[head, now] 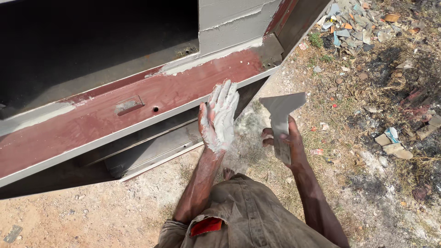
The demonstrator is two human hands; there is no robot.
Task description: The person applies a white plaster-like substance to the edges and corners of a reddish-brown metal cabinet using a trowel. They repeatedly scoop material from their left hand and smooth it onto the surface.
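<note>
Holding left hand (219, 118) open and flat near middle of frame, palm caked in grey putty, fingertips touching edge of red metal frame (138, 108). Gripping scraper (281, 120) in right hand (287, 142), just right of middle, wide blade pointing up. Standing on sandy ground (92, 216). Lying in upper right corner: rubble (353, 23).

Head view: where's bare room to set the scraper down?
Bare dirt lies at lower left, bordered by the metal cabinet above and the left hand's arm. The cabinet's red ledge is flat but smeared with grey filler. Right of the scraper, held in the right hand, dry grass and rubble crowd the ground.
</note>
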